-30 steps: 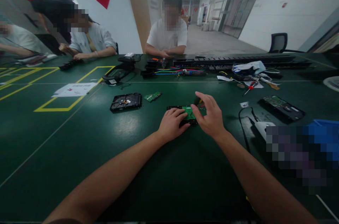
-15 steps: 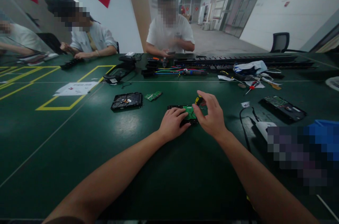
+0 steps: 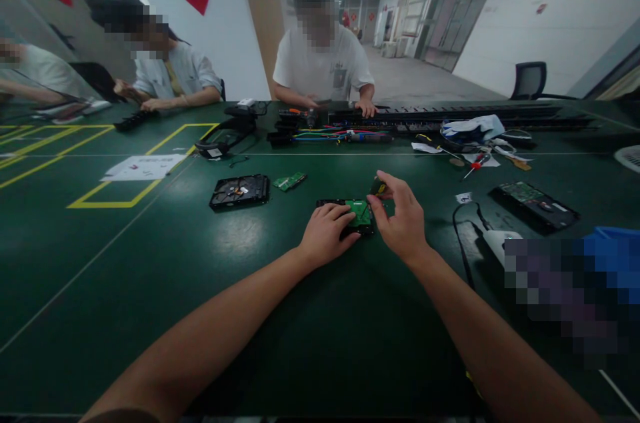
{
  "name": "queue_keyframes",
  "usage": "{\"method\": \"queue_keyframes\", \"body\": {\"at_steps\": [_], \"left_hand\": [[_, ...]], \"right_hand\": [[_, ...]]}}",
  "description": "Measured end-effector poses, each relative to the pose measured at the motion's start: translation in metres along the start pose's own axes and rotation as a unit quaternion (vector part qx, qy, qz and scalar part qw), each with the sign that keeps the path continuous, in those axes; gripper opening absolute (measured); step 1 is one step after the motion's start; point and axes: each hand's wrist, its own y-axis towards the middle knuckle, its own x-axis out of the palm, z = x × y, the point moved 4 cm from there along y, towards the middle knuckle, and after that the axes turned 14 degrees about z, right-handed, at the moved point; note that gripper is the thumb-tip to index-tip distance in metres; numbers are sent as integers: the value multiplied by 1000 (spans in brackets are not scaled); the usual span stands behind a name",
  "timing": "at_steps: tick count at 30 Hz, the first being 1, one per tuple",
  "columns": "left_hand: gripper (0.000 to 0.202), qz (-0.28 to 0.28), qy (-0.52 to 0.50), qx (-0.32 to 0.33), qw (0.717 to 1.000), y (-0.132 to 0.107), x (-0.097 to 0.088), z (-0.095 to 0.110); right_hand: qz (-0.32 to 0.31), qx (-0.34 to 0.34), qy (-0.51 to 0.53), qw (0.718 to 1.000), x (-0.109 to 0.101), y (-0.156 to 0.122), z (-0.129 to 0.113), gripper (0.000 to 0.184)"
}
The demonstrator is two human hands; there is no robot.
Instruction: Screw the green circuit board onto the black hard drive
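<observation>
A hard drive (image 3: 361, 213) lies on the green table with its green circuit board facing up. My left hand (image 3: 326, 235) presses over its left part, fingers across the board and thumb along the near edge, gripping it. In my right hand (image 3: 404, 221), a short black-and-yellow screwdriver (image 3: 379, 188) is pinched between thumb and fingers. Its shaft points down and left at the board; the exact spot the tip meets is too small to tell. To the left are a loose green circuit board (image 3: 290, 181) and a second hard drive (image 3: 240, 192).
Another hard drive (image 3: 535, 206) lies at the right, near a black cable (image 3: 460, 243) and a blue object (image 3: 613, 256). Farther back are a red-handled screwdriver (image 3: 477, 165), coloured wires (image 3: 320, 135) and long black strips (image 3: 450, 117). A co-worker (image 3: 323, 66) sits opposite.
The screwdriver has turned in my right fingers, and that hand has shifted very slightly right. My left hand keeps its place. The co-worker opposite has lowered a hand onto the black strips.
</observation>
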Motion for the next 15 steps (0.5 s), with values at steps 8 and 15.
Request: {"method": "queue_keyframes", "body": {"at_steps": [8, 15], "left_hand": [[46, 3, 1, 4, 1000, 0, 0, -1], [47, 0, 0, 2, 1000, 0, 1, -1]], "right_hand": [[1, -6, -2, 1000, -1, 2, -4, 55], [-18, 0, 24, 1000, 2, 0, -4, 61]]}}
